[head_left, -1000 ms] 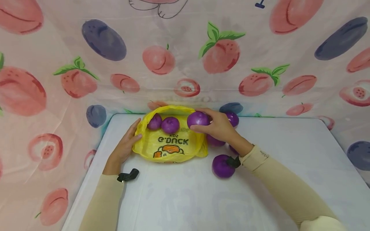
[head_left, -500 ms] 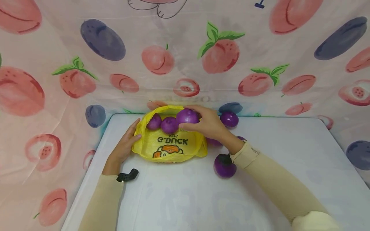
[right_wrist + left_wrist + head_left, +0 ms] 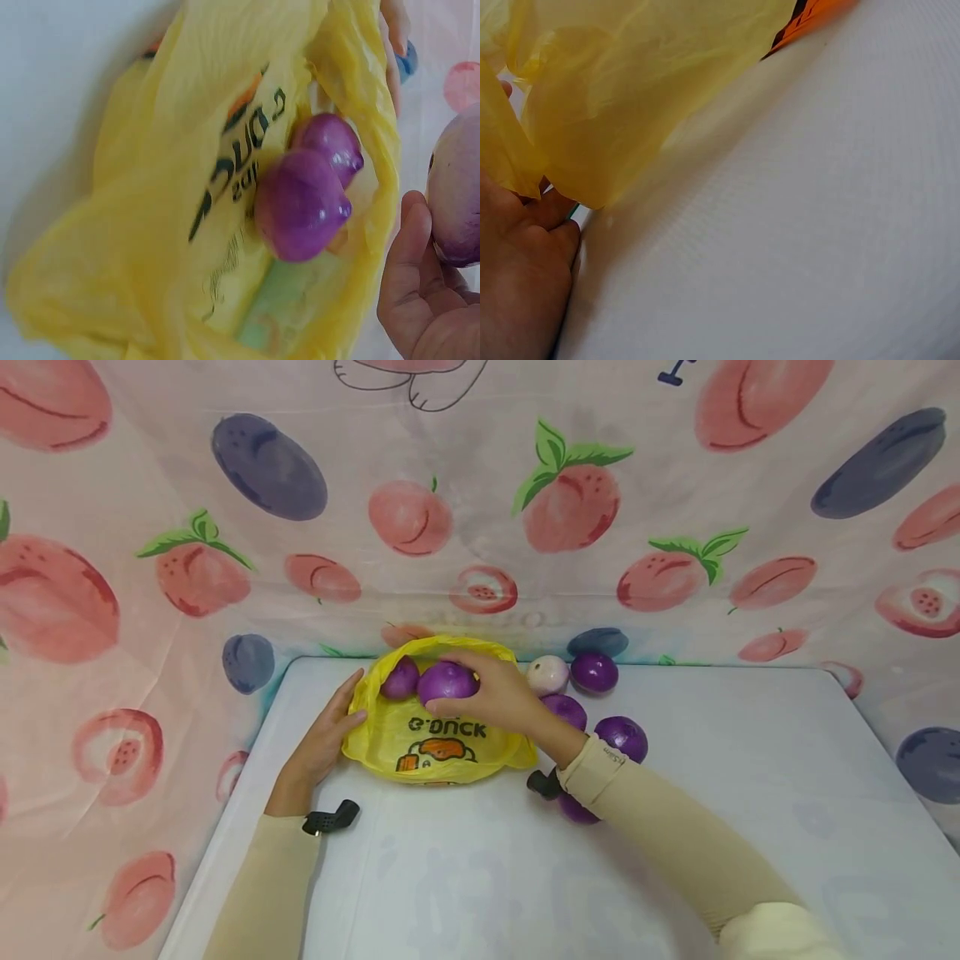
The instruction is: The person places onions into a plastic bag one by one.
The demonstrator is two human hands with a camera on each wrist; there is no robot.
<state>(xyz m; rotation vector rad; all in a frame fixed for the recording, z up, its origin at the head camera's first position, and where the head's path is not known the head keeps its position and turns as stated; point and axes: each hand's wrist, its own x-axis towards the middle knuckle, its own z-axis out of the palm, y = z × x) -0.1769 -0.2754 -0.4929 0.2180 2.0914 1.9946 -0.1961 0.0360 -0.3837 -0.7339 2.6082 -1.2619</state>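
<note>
My right hand [image 3: 483, 693] grips a red onion [image 3: 447, 683] over the mouth of a yellow plastic bag [image 3: 390, 739] with dark lettering and an orange print. In the right wrist view, the held onion [image 3: 459, 187] shows a pale side. Two more red onions [image 3: 300, 206] lie inside the bag; from the head, one inside onion [image 3: 400, 678] shows and the held one covers the other. My left hand [image 3: 330, 731] rests against the bag's left rim, its fingers extended along the outside and the thumb over the edge. In the left wrist view, bag film partly covers the left hand [image 3: 525, 262].
To the bag's right lie several onions: a pale one [image 3: 547, 676], a purple one [image 3: 594, 673] beside it, and others nearer, including one [image 3: 622, 737] partly behind the right sleeve [image 3: 660, 827]. A fruit-print cloth [image 3: 480, 510] hangs behind the white table [image 3: 420, 877].
My right hand has carried the red onion left, from the bag's right side to over the onions inside. A pale onion behind it has come into view. The left hand stays put.
</note>
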